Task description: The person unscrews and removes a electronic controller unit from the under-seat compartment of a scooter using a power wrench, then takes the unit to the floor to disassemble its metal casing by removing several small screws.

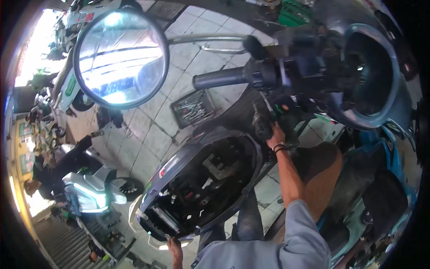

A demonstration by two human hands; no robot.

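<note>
A scooter without its seat stands in front of me, its open body (210, 134) showing a dark cavity with wiring and brackets. My right hand (276, 136) is closed around a dark cordless drill (261, 126), near the footwell below the handlebar. The drill points away from me, and where its tip meets the scooter is too dark to make out. At the tail end, my left hand (174, 249) has its fingers curled at the pale rear grab rail (156, 245). Part of that hand's grip is hidden.
A round mirror (121, 60) and a handlebar grip (219, 79) stick out over the left side. On the tiled floor lies a tray of tools (193, 109). A brown-and-black seat (320, 175) and a blue scooter (392, 157) stand close on my right. Another person (53, 172) is beside a white scooter (89, 193).
</note>
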